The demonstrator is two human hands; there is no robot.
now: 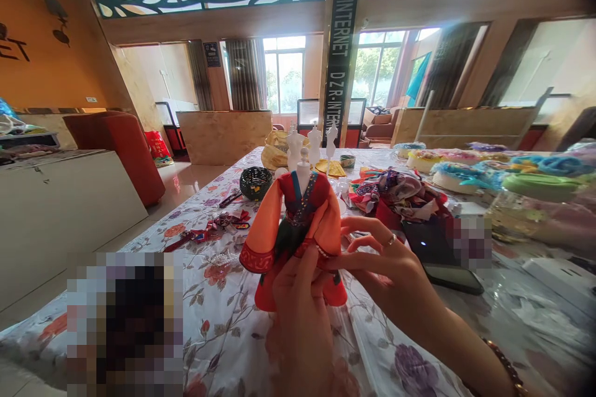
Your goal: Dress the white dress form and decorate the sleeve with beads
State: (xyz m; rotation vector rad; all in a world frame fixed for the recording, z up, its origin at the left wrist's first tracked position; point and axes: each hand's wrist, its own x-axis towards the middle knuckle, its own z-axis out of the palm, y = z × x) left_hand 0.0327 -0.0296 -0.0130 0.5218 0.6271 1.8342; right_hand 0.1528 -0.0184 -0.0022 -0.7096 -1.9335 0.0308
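Observation:
I hold up a small white mannequin (303, 175) dressed in an orange and red robe (274, 223) with a dark skirt, above the floral tablecloth (218, 322). My left hand (298, 316) grips the figure from below, around the skirt. My right hand (386, 263), wearing a ring, pinches the robe's right sleeve edge with thumb and forefinger; the other fingers are spread.
Behind stand bare white mannequins (313, 144), a dark woven bowl (255, 183), a yellow hat (275, 149), heaps of small colourful clothes (395, 192), red ribbons (209, 229) and a black phone (447, 260). Decorated round items (465, 173) fill the right side. A pixelated patch covers the lower left.

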